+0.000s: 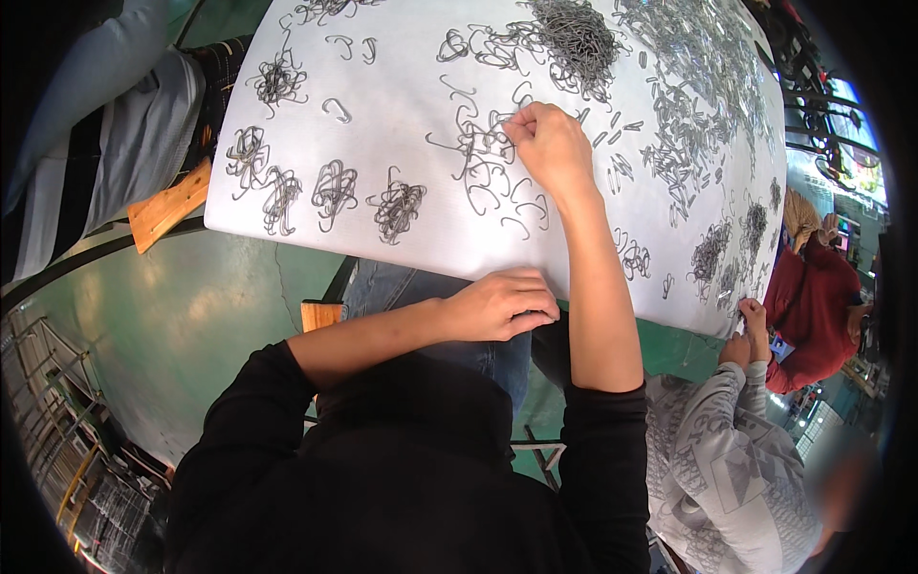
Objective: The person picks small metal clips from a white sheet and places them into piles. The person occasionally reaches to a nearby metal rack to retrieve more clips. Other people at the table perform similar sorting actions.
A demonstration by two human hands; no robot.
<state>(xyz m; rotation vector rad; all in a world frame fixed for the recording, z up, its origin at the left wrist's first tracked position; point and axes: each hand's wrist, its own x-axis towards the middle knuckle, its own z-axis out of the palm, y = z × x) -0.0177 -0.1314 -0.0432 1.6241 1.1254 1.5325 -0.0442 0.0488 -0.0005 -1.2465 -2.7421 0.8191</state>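
My right hand (552, 151) reaches over the white table (402, 105), thumb and fingertips pinched on a bent metal wire hook at the edge of a loose spread of wire hooks (475, 143). More single hooks (516, 215) lie just below that spread. Near the table's front edge, my left hand (507, 304) is curled closed, with its fingers bent under; whatever they hold, if anything, is hidden. Tangled bunches of hooks, such as one bunch (397, 208) and another bunch (335, 188), rest to the left of my right hand.
A dense heap of dark wire pieces (576, 43) lies at the back. Many small metal clips (693, 86) cover the right side. A co-worker in a grey patterned top (727, 459) works at the right edge; another person wears red (818, 311). Wooden stool (170, 206) at left.
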